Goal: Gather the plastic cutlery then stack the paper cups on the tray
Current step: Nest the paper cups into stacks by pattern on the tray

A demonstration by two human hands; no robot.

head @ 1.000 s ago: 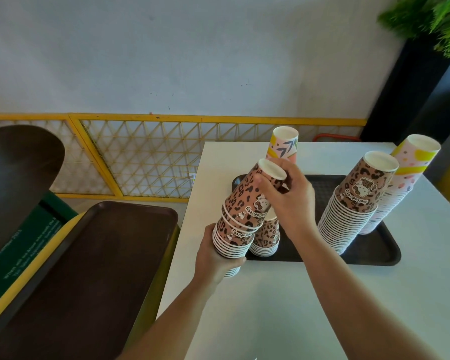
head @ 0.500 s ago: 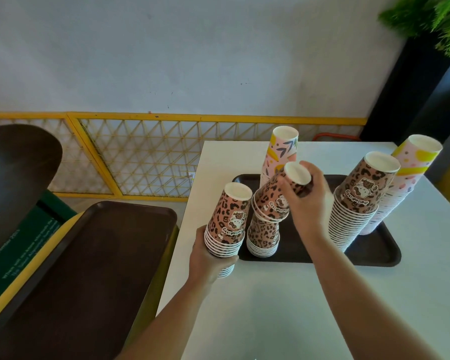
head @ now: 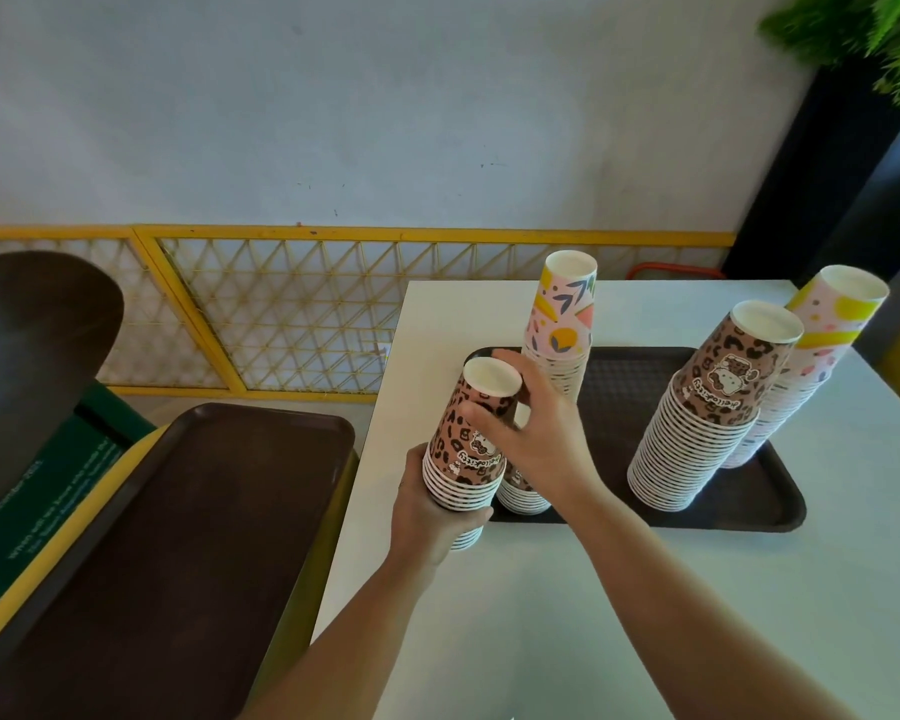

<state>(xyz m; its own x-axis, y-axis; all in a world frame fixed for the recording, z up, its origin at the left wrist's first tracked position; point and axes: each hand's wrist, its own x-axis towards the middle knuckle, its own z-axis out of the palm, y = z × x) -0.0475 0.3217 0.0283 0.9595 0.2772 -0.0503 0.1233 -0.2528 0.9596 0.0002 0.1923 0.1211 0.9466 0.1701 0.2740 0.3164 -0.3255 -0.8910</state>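
Note:
My left hand (head: 432, 511) grips the bottom of a short stack of upside-down leopard-print paper cups (head: 468, 454), held at the left end of the dark tray (head: 749, 506). My right hand (head: 546, 439) pinches the top cup of that stack, thumb in front and fingers behind. A low leopard stack (head: 523, 493) stands on the tray, partly hidden behind my right hand. Also on the tray are a colourful patterned stack (head: 562, 324), a tall leopard stack (head: 707, 407) and a pastel stack (head: 822, 350). No cutlery is in sight.
The tray lies on a white table (head: 567, 615). Left of the table a large brown tray (head: 178, 537) rests on a yellow-edged stand. A yellow lattice fence (head: 281, 314) runs along the wall, and a plant (head: 863, 33) sits in the top right corner.
My right hand carried several cups from the held stack onto the low stack on the tray, then came back and took hold of the held stack's top cup. The held stack is shorter.

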